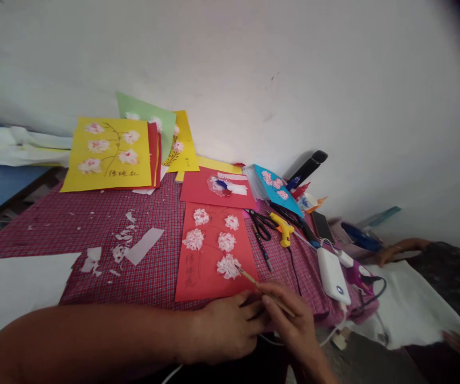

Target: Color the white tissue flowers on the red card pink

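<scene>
A surface (41,226) under red checked cloth carries the work, the covering presumably there to guard against paint and glue. Toward the wall, a yellow flower card (112,160) leans back atop a stack, likely parked there to keep it out of the hands' way. A red flower card (210,256) lies flat in front of the wearer, its lower edge just beyond both hands, an easy reach.

The left hand (230,325) rests palm down below the card, apparently a prop for the other; its fingers are slightly spread, their tips partly hidden. The right hand (289,314) crosses close over it, fingers pinching a slim paintbrush (249,276) like a pencil, probably for fine control.

To the card's right, a yellow glue gun (284,230) and black-handled scissors (262,223) lie within reach. A small clear dish (214,184) with blue and red patches sits just past the card, seemingly for convenience. The brush tip meets or hovers at the lowest pink-and-white flower (227,265); contact is impossible to tell.
</scene>
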`<state>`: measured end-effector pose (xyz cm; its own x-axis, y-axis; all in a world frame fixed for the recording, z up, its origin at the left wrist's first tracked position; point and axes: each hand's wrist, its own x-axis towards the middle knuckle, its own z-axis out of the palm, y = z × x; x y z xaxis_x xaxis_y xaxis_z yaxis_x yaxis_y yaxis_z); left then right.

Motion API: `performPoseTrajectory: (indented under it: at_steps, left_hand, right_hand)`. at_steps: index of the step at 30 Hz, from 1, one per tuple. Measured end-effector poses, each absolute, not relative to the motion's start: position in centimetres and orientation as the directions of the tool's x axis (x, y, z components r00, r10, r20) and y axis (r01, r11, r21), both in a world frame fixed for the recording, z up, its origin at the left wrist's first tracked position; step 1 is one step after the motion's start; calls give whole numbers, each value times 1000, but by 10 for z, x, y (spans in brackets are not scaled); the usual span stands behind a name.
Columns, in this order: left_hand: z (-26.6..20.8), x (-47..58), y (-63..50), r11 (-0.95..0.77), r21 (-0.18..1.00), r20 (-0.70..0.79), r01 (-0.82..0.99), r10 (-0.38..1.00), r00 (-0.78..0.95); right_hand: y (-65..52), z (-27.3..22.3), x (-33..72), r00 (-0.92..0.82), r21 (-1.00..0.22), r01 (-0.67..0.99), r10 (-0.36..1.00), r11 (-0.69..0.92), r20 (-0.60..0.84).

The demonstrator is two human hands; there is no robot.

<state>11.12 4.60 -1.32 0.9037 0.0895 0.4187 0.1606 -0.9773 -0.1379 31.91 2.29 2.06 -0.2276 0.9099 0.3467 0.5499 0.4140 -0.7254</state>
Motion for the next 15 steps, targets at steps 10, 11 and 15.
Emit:
performPoseTrajectory:
  at_steps: [10, 11, 15]
  left_hand:
    - [-23, 115, 44, -980, -122, 400, 155, 95, 911]
    - [-22, 115, 44, -980, -117, 401, 159, 100, 910]
    - [-18, 114, 45, -979, -118, 400, 164, 104, 910]
  right_hand:
    - [41, 22, 298, -345, -641, 568, 857, 516, 383]
    - [42, 22, 298, -357, -639, 566, 853, 522, 381]
    - [41, 23, 303, -349, -646, 566, 859, 512, 375]
